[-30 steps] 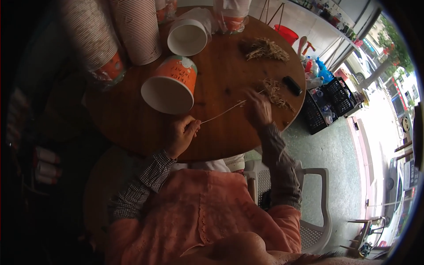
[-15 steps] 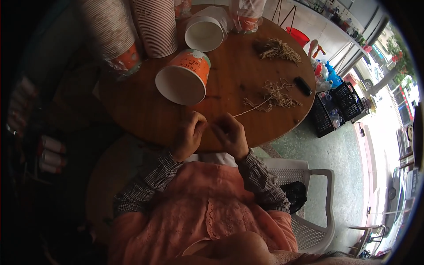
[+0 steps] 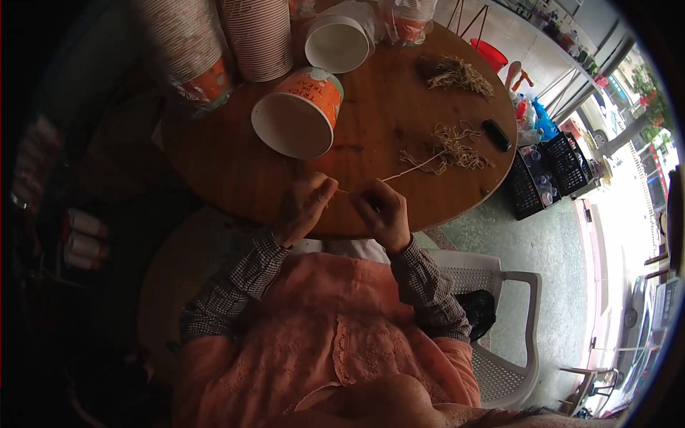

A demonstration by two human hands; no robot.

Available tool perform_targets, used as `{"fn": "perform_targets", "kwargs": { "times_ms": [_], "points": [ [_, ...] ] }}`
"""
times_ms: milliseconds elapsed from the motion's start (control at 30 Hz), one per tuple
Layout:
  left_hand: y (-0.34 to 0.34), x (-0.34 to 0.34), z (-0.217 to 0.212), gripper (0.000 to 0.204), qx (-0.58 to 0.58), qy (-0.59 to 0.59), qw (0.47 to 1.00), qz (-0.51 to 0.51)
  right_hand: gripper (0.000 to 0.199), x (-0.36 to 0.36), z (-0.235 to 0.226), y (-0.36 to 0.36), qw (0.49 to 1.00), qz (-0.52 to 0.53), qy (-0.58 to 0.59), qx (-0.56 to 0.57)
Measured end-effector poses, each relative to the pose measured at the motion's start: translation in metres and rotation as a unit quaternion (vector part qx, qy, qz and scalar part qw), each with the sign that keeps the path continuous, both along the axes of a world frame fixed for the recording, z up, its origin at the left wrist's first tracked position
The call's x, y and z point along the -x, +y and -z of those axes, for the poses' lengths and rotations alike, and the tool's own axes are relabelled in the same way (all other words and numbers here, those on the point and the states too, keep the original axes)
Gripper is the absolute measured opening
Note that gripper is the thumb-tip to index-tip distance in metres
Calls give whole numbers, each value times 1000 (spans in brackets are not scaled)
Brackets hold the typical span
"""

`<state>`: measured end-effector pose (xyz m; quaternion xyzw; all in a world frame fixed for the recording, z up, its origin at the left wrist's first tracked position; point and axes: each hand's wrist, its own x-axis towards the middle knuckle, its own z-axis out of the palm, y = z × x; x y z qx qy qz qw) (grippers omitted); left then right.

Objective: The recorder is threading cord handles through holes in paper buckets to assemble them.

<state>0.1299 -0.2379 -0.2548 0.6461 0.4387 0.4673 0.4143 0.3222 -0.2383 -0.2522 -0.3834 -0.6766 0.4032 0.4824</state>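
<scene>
Over the near edge of the round wooden table [image 3: 371, 114], my left hand [image 3: 305, 208] and my right hand [image 3: 382, 212] are both closed on a thin beige string [image 3: 412, 170]. A short length of it spans the gap between my fingers. From my right hand the string runs up to a loose tangle of string [image 3: 454, 150] on the table. Just beyond my left hand an orange-and-white paper bucket [image 3: 294, 127] lies on its side, its white opening toward me. The string's end inside my left hand is hidden.
A second white bucket [image 3: 338, 47], tall stacks of paper cups [image 3: 254, 39] and another bundle of string [image 3: 457, 75] stand or lie farther back. A black object [image 3: 496, 135] sits near the right edge. A white chair [image 3: 524, 314] and black crates [image 3: 535, 177] are at right.
My hands have moved slightly apart, and the string now shows between them. The length from my right hand to the tangle looks straighter. The whole view has shifted a little.
</scene>
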Motion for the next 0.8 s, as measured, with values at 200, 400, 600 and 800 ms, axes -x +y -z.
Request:
{"fn": "perform_targets", "kwargs": {
  "times_ms": [200,400,600,800],
  "points": [
    [1,-16,-1,21,-97,74,992,-23,7,-7,6,8,999,-33,1,4],
    [4,-2,0,10,-125,34,991,-42,19,-60,42,92,970,21,-242,-26],
    [11,-5,-18,8,-119,50,992,1,17,-312,120,291,766,215,-451,-404],
    [-14,18,0,6,-98,51,992,-62,23,-129,10,194,858,207,-342,-323]
  ]
}}
